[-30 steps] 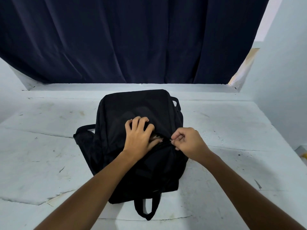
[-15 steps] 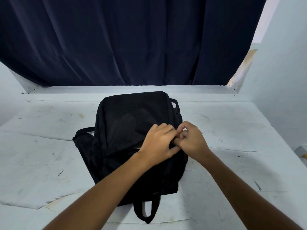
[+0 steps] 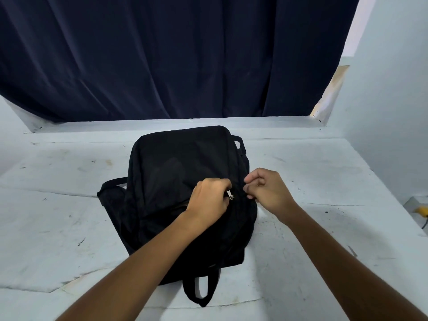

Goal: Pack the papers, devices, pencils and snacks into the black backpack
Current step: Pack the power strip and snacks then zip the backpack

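Note:
The black backpack (image 3: 180, 172) lies flat on the white table (image 3: 312, 181), its top carry loop pointing toward me. My left hand (image 3: 209, 201) rests on the bag's middle, fingers curled around a small metal zipper pull (image 3: 230, 195). My right hand (image 3: 268, 189) sits just to the right at the bag's edge, fingertips pinched on the black fabric. A short stretch of the zipper opening shows beneath my left hand. No papers, devices, pencils or snacks are visible outside the bag.
A dark blue curtain (image 3: 173, 56) hangs behind the table's far edge. White walls close in on the right (image 3: 389, 100) and left. A yellow object (image 3: 422, 210) lies low at the right, past the table's edge.
My left hand slid right across the bag and took the zipper pull. My right hand let go of the pull and shifted slightly right onto the fabric.

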Demonstrator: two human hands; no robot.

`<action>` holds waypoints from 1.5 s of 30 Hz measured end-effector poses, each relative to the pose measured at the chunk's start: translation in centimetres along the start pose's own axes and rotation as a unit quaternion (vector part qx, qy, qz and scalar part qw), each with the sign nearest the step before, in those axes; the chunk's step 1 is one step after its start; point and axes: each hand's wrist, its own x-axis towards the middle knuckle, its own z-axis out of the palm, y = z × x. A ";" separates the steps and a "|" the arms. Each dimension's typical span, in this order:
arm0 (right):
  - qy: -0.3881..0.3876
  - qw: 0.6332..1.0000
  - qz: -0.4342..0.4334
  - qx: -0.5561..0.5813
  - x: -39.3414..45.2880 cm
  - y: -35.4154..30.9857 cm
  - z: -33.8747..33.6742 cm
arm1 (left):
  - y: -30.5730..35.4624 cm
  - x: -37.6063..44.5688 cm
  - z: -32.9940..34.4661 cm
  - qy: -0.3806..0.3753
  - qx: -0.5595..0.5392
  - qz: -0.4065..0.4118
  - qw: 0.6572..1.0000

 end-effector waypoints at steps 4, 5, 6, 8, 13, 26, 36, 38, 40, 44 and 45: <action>-0.014 0.997 -0.043 -0.064 -0.1 1.7 1.4 | 0.2 -0.5 0.1 -0.049 0.046 -0.007 0.998; -0.021 0.996 -0.050 -0.066 -0.1 1.9 1.7 | 0.2 -0.5 0.1 -0.054 0.044 -0.008 0.998; -0.025 0.996 -0.056 -0.069 -0.2 2.1 1.9 | 0.1 -0.4 0.1 -0.063 0.042 -0.004 0.997; -0.027 0.995 -0.061 -0.077 -0.2 2.4 2.0 | 0.2 0.1 -0.1 -0.096 0.061 0.011 0.994; -0.021 0.995 -0.062 -0.081 -0.4 3.1 1.6 | 0.8 1.4 -0.5 -0.134 0.105 -0.001 0.985; -0.001 0.989 -0.094 -0.114 -1.4 2.7 2.2 | 1.0 2.3 -0.4 -0.066 -0.135 -0.192 0.970; -0.004 0.959 -0.165 -0.231 -1.2 2.2 2.6 | 1.1 1.7 -1.7 -0.068 -0.242 -0.258 0.933; -0.012 0.942 -0.189 -0.278 -1.2 2.1 2.6 | 1.3 1.6 -2.3 -0.064 -0.257 -0.265 0.927; -0.021 0.922 -0.216 -0.319 -0.9 1.6 2.6 | 1.4 1.2 -2.7 -0.047 -0.273 -0.262 0.925; -0.031 0.871 -0.276 -0.405 0.3 0.4 2.3 | 1.7 0.1 -2.7 0.005 -0.284 -0.257 0.924; -0.028 0.863 -0.284 -0.418 0.6 0.2 2.1 | 1.6 -0.3 -2.6 0.015 -0.279 -0.253 0.926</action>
